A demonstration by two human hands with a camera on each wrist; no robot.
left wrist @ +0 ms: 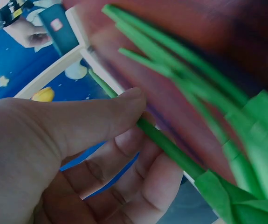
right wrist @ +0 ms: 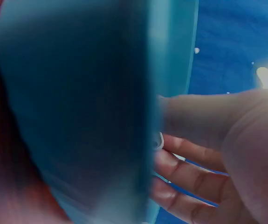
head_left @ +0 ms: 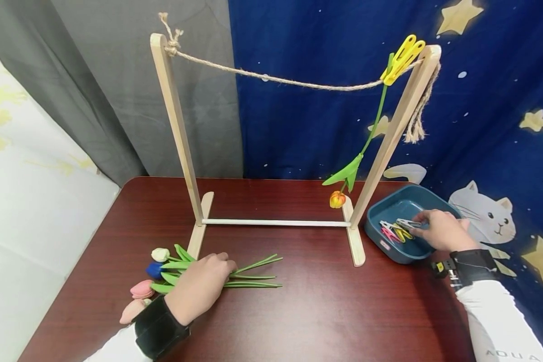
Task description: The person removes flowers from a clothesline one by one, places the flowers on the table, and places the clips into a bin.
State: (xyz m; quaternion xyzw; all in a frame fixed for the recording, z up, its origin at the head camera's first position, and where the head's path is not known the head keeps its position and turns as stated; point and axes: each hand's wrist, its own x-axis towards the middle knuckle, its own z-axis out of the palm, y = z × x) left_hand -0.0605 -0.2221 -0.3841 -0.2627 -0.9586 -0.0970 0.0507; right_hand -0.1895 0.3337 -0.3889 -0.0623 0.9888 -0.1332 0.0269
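Note:
My left hand [head_left: 201, 286] pinches the green stem [left wrist: 168, 147] of one artificial tulip between thumb and fingers, low over the table. Beside it lie other tulips with white [head_left: 160, 255], blue [head_left: 154, 270] and pink [head_left: 142, 289] heads, their stems pointing right. Reaching into a blue basin [head_left: 391, 201], my right hand [head_left: 445, 231] pinches a pale clothespin [head_left: 407, 223] with thumb and fingertips. Pink [head_left: 390, 233] and yellow [head_left: 403, 233] clothespins lie below it. In the right wrist view, the basin's wall hides most of the clothespin.
A wooden frame [head_left: 178, 125] stands on the table [head_left: 335, 317], with a rope [head_left: 276, 79] tied across its top. Near the right post, a yellow clothespin [head_left: 400, 63] clips an orange tulip [head_left: 337, 199] upside down. Curtains [head_left: 294, 136] hang behind the table.

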